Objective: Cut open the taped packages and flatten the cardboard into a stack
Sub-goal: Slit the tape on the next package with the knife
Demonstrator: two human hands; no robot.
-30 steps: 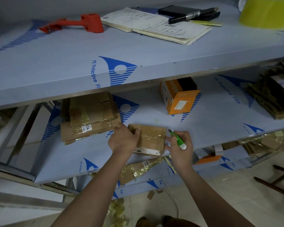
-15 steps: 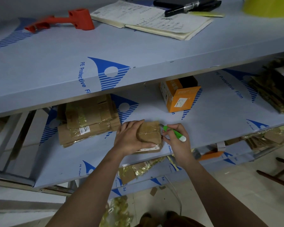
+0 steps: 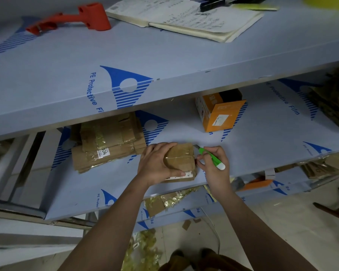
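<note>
The left hand (image 3: 158, 163) grips a small brown cardboard package (image 3: 181, 160), shiny with clear tape, on the middle shelf (image 3: 262, 141), and now covers more of its top than a second ago. The right hand (image 3: 213, 166) holds a green and white cutter (image 3: 211, 158) with its tip at the package's far right corner. A flat cardboard stack (image 3: 106, 141) lies to the left, and an open orange box (image 3: 219, 112) stands farther back.

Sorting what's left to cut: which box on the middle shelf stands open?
The orange box at the back, its flap raised; the taped package in hand remains sealed.
</note>
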